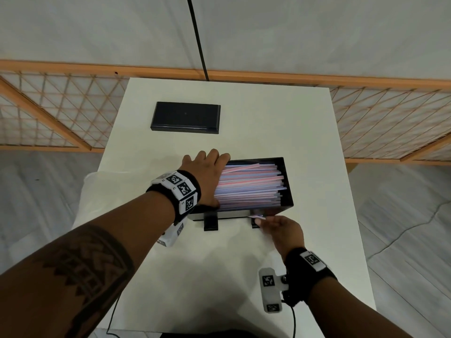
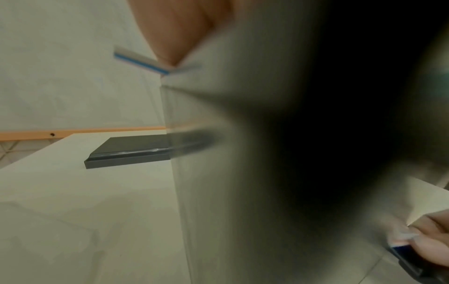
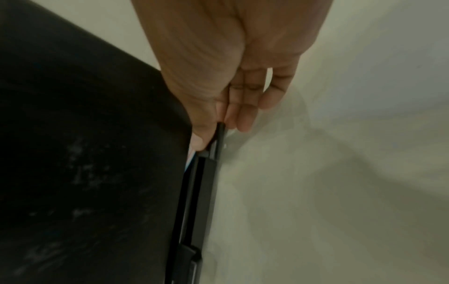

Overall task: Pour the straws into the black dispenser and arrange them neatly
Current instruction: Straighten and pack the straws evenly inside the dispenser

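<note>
Straws (image 1: pixel 249 189) lying heaped in the black dispenser (image 1: pixel 288 191) at the middle of the white desk (image 1: pixel 268 113), pink and blue, mostly level but a few skewed across the top at the far side. Left hand (image 1: pixel 207 176) flat against the left ends of the pile, fingers straight, pressing rather than gripping. Right hand (image 1: pixel 280 228) down at the front right corner of the dispenser, thumb and fingers pinched at the front ledge, seemingly on a stray straw end poking out there, though exactly what sits between them is hard to tell. Black lid (image 1: pixel 185 117) lying apart at the far side of the desk. Risks from here: too firm a push from the left, and the crossed straws likely to ride up and spill over the right wall; a tug at the front corner, and the light box liable to slide or tip toward the desk edge; a bent straw jamming the front slot.
</note>
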